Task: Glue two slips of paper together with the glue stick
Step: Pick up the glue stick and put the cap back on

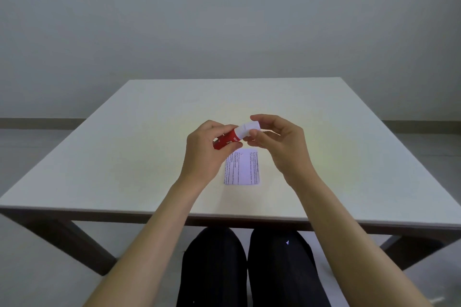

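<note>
Left hand (203,151) grips red glue stick (225,141) body, right hand (279,143) pinches white cap (249,129), above desk (124,144) centre. Paper slips (242,168) lie flat below, nr front edge. Stick light, rigid, prob. slick; hold barrel, twist cap.

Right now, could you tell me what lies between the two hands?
In the head view, the glue stick spans the gap: the left hand holds its red body, the right hand pinches its white cap. The printed paper lies on the table below.
</note>
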